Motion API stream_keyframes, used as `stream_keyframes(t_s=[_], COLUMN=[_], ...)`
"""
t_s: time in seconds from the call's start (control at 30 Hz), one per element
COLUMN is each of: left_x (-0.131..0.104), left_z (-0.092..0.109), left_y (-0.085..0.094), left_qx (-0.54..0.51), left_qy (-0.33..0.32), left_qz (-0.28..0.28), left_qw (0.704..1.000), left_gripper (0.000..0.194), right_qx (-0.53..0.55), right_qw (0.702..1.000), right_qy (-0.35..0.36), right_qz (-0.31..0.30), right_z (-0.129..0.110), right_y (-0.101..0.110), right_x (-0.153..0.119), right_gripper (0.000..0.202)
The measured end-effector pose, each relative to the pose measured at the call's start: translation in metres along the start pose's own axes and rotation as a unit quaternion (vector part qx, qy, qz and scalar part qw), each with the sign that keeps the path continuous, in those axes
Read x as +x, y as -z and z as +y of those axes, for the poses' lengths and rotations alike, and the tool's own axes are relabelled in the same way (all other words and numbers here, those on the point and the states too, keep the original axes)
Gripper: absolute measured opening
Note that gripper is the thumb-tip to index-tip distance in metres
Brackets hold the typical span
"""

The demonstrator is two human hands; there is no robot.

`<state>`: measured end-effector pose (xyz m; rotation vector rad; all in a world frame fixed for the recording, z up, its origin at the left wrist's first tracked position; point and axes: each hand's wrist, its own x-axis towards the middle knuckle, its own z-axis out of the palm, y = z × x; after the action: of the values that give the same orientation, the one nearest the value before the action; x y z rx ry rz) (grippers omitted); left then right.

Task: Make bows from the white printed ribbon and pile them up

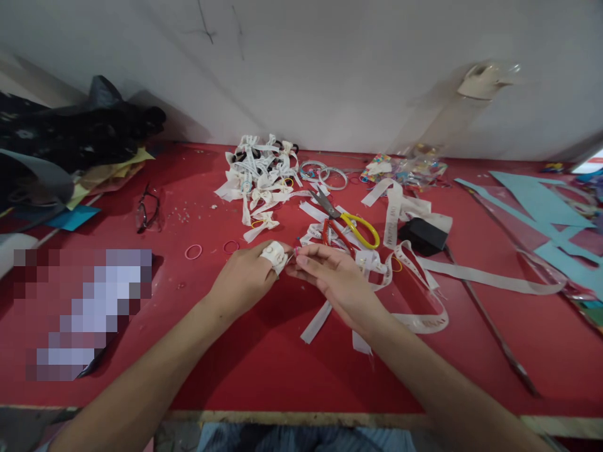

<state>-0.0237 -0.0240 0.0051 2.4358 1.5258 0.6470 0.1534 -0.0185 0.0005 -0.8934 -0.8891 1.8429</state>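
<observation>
My left hand (242, 276) is closed around a small folded piece of white ribbon (274, 256) over the middle of the red table. Close beside it, my right hand (334, 276) pinches a small pink band (298, 251) between thumb and fingers, at the right side of the white ribbon. Strips of printed white ribbon (424, 323) lie under and to the right of my right hand. Just behind the hands are scissors with yellow handles (360, 229) and a red-handled tool (326, 232). A pile of white ribbon bows (259, 169) sits at the back.
Pink elastic rings (193, 252) and eyeglasses (147, 207) lie left on the red table (264, 370). Further left are a blurred-out device (94, 314) and black bags (70, 132). At right are a black box (423, 236), a thin rod (494, 339) and light blue sheets (541, 201).
</observation>
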Motion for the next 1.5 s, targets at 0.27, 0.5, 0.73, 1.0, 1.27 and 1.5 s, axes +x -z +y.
stream_keyframes(t_s=[0.27, 0.5, 0.73, 1.0, 1.27, 1.5], left_x=[0.005, 0.007, 0.008, 0.009, 0.011, 0.009], left_z=[0.0, 0.003, 0.005, 0.013, 0.008, 0.012], left_y=[-0.001, 0.0, 0.0, 0.002, 0.003, 0.002], left_qx=[-0.159, -0.324, -0.393, -0.608, -0.744, -0.761], left_qy=[0.013, 0.052, 0.088, 0.233, 0.213, 0.209], left_qz=[0.04, 0.013, -0.015, -0.025, -0.036, -0.062], left_qw=[0.986, 0.945, 0.915, 0.759, 0.632, 0.611], left_gripper=[0.025, 0.02, 0.015, 0.025, 0.028, 0.04], right_qx=[-0.108, -0.205, -0.355, -0.374, -0.501, -0.566], right_qw=[0.991, 0.969, 0.908, 0.89, 0.774, 0.654], right_qy=[0.076, 0.139, 0.217, 0.256, 0.386, 0.498], right_qz=[0.034, 0.018, 0.052, 0.046, 0.028, -0.053], right_z=[0.0, -0.004, -0.003, -0.005, -0.018, -0.027], right_y=[0.0, -0.002, -0.003, 0.0, 0.006, 0.016], right_x=[-0.002, -0.008, -0.014, -0.015, -0.011, -0.009], right_gripper=[0.016, 0.017, 0.013, 0.006, 0.011, 0.032])
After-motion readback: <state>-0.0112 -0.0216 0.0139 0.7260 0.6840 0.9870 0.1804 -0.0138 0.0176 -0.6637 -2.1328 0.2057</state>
